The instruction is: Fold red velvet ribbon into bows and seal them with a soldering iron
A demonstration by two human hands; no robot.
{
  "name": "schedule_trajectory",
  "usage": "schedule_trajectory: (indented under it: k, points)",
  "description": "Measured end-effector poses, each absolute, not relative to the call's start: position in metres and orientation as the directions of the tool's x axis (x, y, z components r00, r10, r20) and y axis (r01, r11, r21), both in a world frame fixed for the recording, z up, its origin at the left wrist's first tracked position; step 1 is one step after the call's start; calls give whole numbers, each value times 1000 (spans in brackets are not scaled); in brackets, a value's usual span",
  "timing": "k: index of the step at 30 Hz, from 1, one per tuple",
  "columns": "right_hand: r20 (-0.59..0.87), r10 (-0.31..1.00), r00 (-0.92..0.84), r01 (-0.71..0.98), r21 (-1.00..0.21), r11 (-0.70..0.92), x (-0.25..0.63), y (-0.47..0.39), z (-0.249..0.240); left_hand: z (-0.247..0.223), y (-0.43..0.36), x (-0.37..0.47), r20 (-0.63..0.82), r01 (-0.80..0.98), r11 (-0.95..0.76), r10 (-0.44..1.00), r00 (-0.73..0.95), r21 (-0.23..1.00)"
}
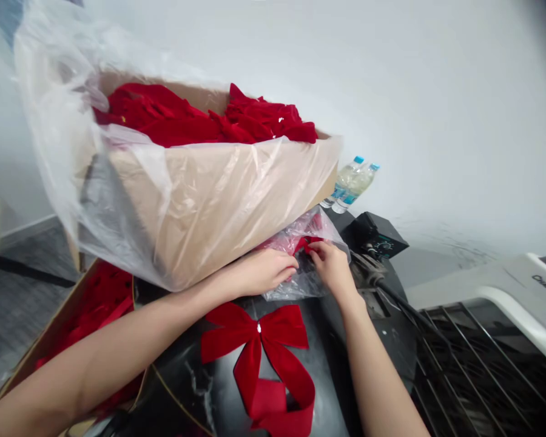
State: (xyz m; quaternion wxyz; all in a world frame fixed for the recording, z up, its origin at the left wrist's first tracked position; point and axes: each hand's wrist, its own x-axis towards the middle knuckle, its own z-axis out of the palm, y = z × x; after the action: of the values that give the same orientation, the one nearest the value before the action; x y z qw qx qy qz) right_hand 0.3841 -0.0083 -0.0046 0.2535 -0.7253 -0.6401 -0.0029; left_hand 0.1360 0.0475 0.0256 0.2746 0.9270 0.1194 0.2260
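Note:
My left hand (267,271) and my right hand (331,262) both pinch a small clear plastic bag (300,243) with a red piece inside it, at the far side of a round black marble-look table (382,340). A finished red velvet bow (260,358) with long tails lies flat on the table just in front of my hands, between my forearms.
A big cardboard box (218,200) lined with clear plastic and heaped with red bows overhangs the table on the left. A second box of red fabric (95,303) stands lower left. Two water bottles (352,184), a small black device (378,235) and a wire rack (482,370) are to the right.

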Motion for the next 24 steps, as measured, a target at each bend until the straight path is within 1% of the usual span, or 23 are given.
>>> schedule_trajectory:
  k: [4, 6, 10, 12, 14, 17, 20, 24]
  points:
    - [349, 919, 185, 891, -454, -8, 382, -16, 0, 6, 61, 142, 376, 153, -813, 416, 828, 562]
    - [343, 924, 169, 879, -476, 16, 383, -18, 1, 2, 60, 137, 372, 176, -820, 424, 826, 545]
    - [350, 929, 121, 897, -440, 48, 381, -21, 6, 4, 55, 131, 325, 282, -837, 461, 826, 470]
    - [354, 934, 47, 907, -408, 108, 372, -23, 9, 5, 51, 132, 306, 368, -828, 512, 802, 423]
    - [327, 943, -62, 899, -391, 194, 358, -24, 11, 4, 48, 133, 287, 443, -810, 561, 776, 383]
    - [279, 946, -164, 884, -384, 266, 339, -23, 7, 1, 45, 133, 266, 507, -791, 599, 755, 342]
    - [286, 947, -145, 893, -374, 250, 333, -19, -1, -2, 46, 132, 267, 530, -784, 613, 744, 324]
    - [302, 944, -134, 890, -382, 249, 339, -16, -7, -5, 49, 130, 292, 543, -772, 631, 719, 330]
